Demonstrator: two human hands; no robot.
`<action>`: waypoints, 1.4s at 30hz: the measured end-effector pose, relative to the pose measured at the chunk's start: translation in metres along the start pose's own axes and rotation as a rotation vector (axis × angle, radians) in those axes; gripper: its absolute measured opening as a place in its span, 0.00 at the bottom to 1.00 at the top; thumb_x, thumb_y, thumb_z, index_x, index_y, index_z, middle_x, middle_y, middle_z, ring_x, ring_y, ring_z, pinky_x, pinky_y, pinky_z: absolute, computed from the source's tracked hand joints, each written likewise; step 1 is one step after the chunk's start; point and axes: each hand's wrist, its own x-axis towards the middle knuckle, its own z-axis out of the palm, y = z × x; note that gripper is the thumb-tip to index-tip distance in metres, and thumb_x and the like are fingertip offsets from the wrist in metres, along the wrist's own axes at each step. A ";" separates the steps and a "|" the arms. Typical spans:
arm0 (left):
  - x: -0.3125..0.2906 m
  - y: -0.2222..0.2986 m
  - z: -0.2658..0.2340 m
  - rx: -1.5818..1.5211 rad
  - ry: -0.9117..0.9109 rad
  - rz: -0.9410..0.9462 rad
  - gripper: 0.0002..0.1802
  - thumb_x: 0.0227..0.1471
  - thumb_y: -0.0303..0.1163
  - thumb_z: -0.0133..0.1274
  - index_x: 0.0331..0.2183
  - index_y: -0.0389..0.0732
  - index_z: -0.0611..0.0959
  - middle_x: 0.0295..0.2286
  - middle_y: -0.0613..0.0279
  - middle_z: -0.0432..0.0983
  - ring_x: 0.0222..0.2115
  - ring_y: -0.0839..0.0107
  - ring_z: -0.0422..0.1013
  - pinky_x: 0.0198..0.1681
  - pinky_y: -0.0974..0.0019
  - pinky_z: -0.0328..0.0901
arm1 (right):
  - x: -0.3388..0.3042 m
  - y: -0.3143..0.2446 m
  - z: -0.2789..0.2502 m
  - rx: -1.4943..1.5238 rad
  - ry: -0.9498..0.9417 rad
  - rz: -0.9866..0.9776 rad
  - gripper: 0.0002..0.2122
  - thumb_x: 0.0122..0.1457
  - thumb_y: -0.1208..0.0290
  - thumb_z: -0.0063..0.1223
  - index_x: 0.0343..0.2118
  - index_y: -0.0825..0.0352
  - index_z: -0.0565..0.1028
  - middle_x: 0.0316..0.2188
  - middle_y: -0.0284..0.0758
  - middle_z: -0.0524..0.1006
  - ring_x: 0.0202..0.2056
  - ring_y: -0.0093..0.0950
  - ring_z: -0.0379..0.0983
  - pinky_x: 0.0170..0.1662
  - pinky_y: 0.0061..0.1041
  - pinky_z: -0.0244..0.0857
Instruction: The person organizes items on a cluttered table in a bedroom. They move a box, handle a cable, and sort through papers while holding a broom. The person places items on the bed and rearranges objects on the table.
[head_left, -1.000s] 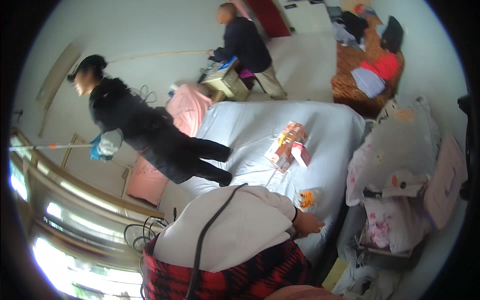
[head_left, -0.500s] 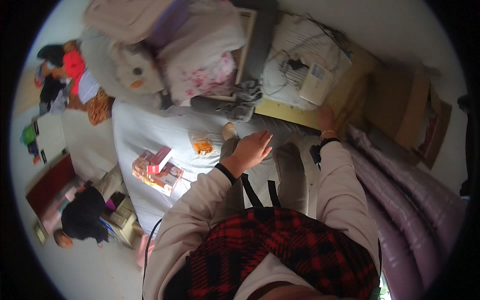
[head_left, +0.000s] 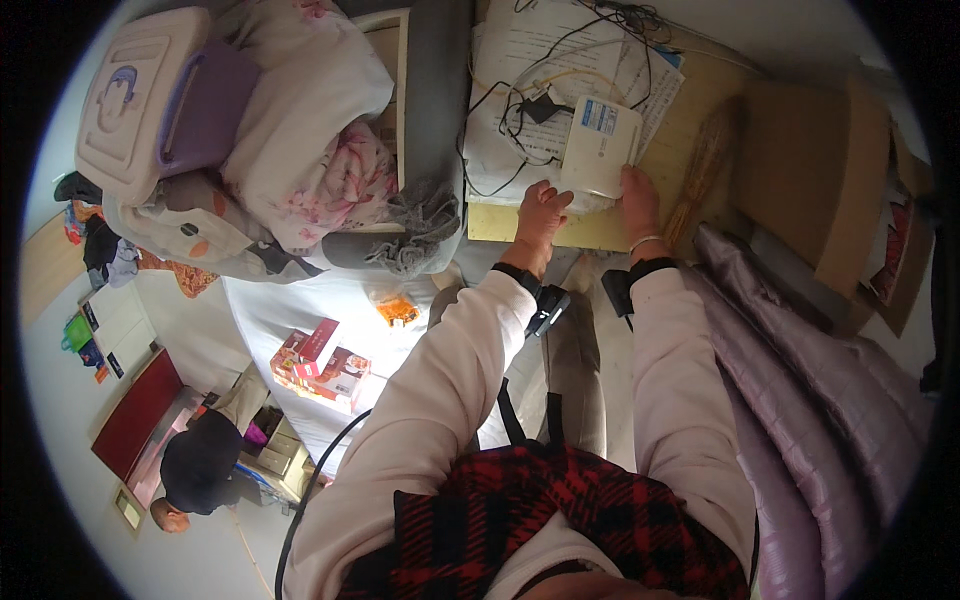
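Note:
A white router box with a blue-and-white label lies on papers on a yellowish tabletop, dark cables tangled beside it. At its near right corner, my right hand has its thumb and fingers closed on the edge. My left hand is by the near left corner, fingers curled in. Whether those fingers touch the box or hold anything is hidden. Black bands circle both wrists, with a small black device at the left one.
Left of the table are bundled floral bedding and a lidded purple storage box. Red cartons and an orange packet lie on a white sheet. A cardboard box and purple padded material are at right. A person bends at lower left.
My left hand has moved right and forward to the router box, its fingers curling in. My right hand has come to the box's near right corner. The view has shifted toward the table.

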 end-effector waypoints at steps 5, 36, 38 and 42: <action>0.011 0.008 0.009 -0.129 -0.167 0.002 0.23 0.41 0.35 0.55 0.42 0.46 0.69 0.36 0.73 0.67 0.37 0.78 0.63 0.40 0.65 0.59 | 0.006 -0.003 -0.013 0.192 -0.115 0.222 0.15 0.56 0.57 0.40 0.34 0.64 0.72 0.27 0.28 0.70 0.27 0.18 0.64 0.27 0.18 0.59; -0.073 0.066 0.006 0.493 0.027 0.461 0.21 0.33 0.33 0.59 0.34 0.33 0.76 0.19 0.63 0.72 0.20 0.78 0.66 0.25 0.74 0.63 | -0.018 -0.042 -0.035 -1.202 0.154 -0.642 0.17 0.51 0.69 0.46 0.45 0.68 0.67 0.47 0.46 0.64 0.48 0.43 0.61 0.49 0.37 0.56; -0.081 0.078 -0.012 0.151 -0.101 0.418 0.20 0.36 0.24 0.57 0.36 0.30 0.75 0.29 0.62 0.74 0.28 0.78 0.68 0.32 0.76 0.63 | -0.011 -0.031 -0.043 -0.803 0.140 -0.517 0.18 0.52 0.68 0.46 0.45 0.70 0.66 0.46 0.46 0.66 0.46 0.43 0.63 0.48 0.35 0.58; -0.103 0.104 -0.070 0.131 -0.221 0.463 0.20 0.37 0.19 0.54 0.38 0.31 0.73 0.33 0.62 0.72 0.35 0.75 0.68 0.38 0.74 0.63 | -0.004 -0.021 -0.043 -0.630 0.022 -0.435 0.19 0.54 0.64 0.44 0.45 0.71 0.66 0.43 0.46 0.69 0.44 0.43 0.65 0.45 0.33 0.60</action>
